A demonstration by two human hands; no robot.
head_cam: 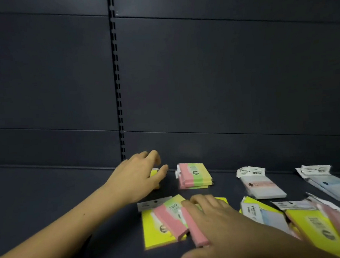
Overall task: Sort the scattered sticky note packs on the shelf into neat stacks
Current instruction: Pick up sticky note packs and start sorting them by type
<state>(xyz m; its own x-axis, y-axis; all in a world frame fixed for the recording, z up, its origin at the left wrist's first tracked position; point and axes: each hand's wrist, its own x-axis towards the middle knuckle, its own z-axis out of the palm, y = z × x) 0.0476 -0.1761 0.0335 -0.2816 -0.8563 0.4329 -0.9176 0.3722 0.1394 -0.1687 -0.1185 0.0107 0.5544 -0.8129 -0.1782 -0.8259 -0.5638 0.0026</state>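
My left hand point(137, 176) reaches to the back of the dark shelf point(69, 196) and curls over a yellow sticky note pack point(153, 172), most of it hidden under the palm. Just right of it stands a small stack of pink-green-yellow packs point(194, 175). My right hand point(214, 224) lies with spread fingers on a pink pack point(196, 234) in the front pile. Beside it a pink-and-green pack point(171, 215) lies tilted on a large yellow pack point(154, 232).
To the right lie a pale pink-white pack point(262, 184) and a pale blue one point(330, 185), both with white header cards. A jumble of yellow, blue and pink packs point(312, 221) fills the front right. The shelf's back panel carries a slotted upright point(117, 82).
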